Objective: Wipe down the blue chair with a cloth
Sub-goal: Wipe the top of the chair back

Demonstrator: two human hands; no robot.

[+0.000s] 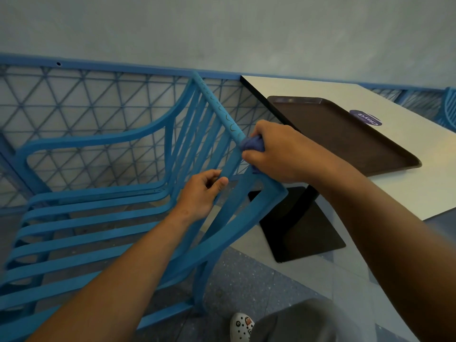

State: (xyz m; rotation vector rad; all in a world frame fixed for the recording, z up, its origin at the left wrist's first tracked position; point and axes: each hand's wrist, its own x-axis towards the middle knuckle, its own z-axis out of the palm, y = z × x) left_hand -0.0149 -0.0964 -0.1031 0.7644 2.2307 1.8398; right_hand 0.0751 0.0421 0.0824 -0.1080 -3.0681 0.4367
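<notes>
Right hand grips the cloth bunched around the chair top rail, which runs up-left; left hand pinches a back slat.

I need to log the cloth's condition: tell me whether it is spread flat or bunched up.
Bunched up: the cloth shows as a wad gripped in the right hand against the chair top rail.

left hand fingers loosely curled, right hand fist clenched

Camera: one, head-worn, wide-angle
Facing: forward and down, toward the wall
Nearness: close above the chair; forearms fill the foreground
</notes>
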